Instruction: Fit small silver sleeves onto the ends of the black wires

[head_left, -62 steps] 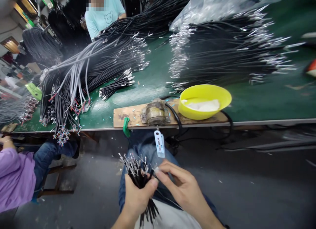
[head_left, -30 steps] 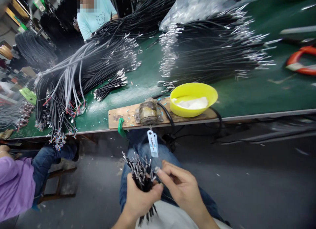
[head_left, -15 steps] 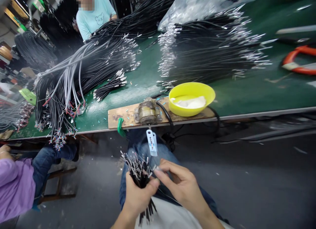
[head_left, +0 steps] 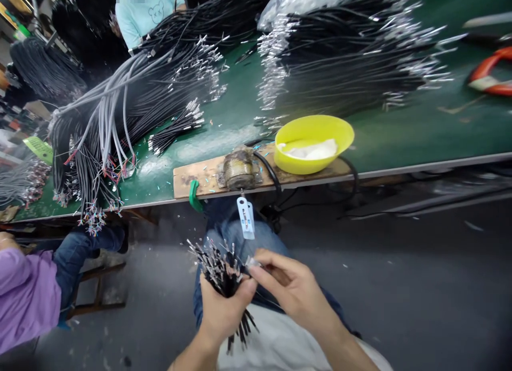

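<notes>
My left hand [head_left: 224, 309] is wrapped round a bundle of black cables [head_left: 219, 269] whose silvery stripped ends fan out above the fist. The lower ends of the bundle poke out below it. Thumb and fingers of my right hand [head_left: 286, 285] are pinched beside the bundle's right side, on small pale wire ends [head_left: 252, 263] that are blurred. Above my hands, a light blue clip [head_left: 246, 218] hangs from the shaft of a small motor [head_left: 240, 168]. The motor sits on a wooden board [head_left: 186, 181] at the table's edge.
A yellow bowl [head_left: 314, 165] with white material stands on the board, near a green clamp [head_left: 194, 195]. Cable piles [head_left: 340, 61] cover parts of the green table [head_left: 400, 139]. Orange-handled tool [head_left: 486, 72] at right. One person sits across, another in purple [head_left: 32, 296] at left.
The table and its objects sit slightly higher in the view, which has shifted. My left hand keeps the bundle, and my right hand stays pinched at its side.
</notes>
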Demonstrator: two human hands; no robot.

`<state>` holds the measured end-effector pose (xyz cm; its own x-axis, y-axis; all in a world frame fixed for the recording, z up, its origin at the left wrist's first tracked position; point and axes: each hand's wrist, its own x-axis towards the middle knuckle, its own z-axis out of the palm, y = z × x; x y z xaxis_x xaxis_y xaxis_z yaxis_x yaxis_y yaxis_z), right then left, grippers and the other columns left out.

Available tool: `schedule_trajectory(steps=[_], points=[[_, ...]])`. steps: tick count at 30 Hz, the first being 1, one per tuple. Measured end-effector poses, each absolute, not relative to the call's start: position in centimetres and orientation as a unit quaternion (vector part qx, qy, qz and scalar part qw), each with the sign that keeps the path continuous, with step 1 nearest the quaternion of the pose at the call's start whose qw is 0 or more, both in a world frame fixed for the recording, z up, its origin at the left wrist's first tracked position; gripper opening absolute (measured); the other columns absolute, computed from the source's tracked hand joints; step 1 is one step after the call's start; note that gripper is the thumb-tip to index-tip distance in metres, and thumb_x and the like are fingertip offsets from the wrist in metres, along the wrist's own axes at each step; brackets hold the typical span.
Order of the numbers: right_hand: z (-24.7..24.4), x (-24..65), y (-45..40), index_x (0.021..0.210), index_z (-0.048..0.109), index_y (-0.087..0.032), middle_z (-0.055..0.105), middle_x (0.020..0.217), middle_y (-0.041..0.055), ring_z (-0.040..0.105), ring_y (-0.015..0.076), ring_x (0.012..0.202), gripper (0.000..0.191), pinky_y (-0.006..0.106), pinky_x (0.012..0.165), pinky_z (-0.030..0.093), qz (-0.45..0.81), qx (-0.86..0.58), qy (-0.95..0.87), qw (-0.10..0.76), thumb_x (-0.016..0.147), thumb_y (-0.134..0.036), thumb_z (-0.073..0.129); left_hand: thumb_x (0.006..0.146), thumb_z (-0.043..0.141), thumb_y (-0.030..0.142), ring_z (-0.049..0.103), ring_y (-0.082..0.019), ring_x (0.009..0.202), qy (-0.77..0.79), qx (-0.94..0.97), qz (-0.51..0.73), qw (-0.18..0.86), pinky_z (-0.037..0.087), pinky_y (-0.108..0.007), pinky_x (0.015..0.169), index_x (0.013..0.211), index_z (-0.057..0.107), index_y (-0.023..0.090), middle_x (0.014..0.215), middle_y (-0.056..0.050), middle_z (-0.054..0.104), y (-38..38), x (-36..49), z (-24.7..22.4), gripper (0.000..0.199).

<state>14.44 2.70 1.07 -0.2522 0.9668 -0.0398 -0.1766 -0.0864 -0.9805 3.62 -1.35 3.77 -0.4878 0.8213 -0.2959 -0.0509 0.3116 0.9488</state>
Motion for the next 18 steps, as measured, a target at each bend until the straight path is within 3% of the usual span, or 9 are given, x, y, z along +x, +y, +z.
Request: schedule_trajectory(steps=[6,11,14,18], points=[[1.6,13.4,2.5,0.048,0.042,-0.020,0.039,0.046,-0.0037,0.037,0.0105,0.043,0.041,0.022,0.040,0.033,0.547,-0.472,-0.481,0.496,0.079,-0.045,0.053,0.051,0.077,0.020,0.059,-0.015,0.053,0.683,0.294,0.533,0.404,0.052,-0.028,0.057,0.059,0.058,0.017,0.055,0.002,0.062,-1.3,4.0,4.4,0.021],[1.7,14.4,3.7,0.058,0.057,-0.018,0.051,0.050,0.0002,0.047,0.0131,0.047,0.042,0.024,0.046,0.039,0.537,-0.463,-0.495,0.502,0.084,-0.048,0.044,0.052,0.078,0.029,0.060,-0.016,0.053,0.695,0.259,0.528,0.415,0.052,-0.030,0.061,0.056,0.055,0.017,0.051,0.003,0.058,-1.5,3.8,4.0,0.026],[2.2,14.5,3.6,0.058,0.058,-0.018,0.053,0.056,0.0017,0.050,0.0150,0.053,0.031,0.025,0.051,0.041,0.536,-0.400,-0.560,0.489,0.080,-0.039,0.054,0.052,0.077,0.029,0.059,-0.015,0.053,0.681,0.269,0.544,0.410,0.051,-0.030,0.061,0.056,0.055,0.017,0.049,0.003,0.057,-1.2,3.9,4.3,0.026],[3.0,13.8,2.8,0.054,0.050,-0.019,0.046,0.053,-0.0010,0.044,0.0136,0.051,0.028,0.024,0.047,0.036,0.455,-0.421,-0.565,0.546,0.081,-0.023,0.054,0.050,0.079,0.028,0.054,-0.011,0.051,0.651,0.273,0.566,0.426,0.048,-0.024,0.054,0.059,0.053,0.017,0.055,0.003,0.058,-0.8,4.2,4.8,0.030]])
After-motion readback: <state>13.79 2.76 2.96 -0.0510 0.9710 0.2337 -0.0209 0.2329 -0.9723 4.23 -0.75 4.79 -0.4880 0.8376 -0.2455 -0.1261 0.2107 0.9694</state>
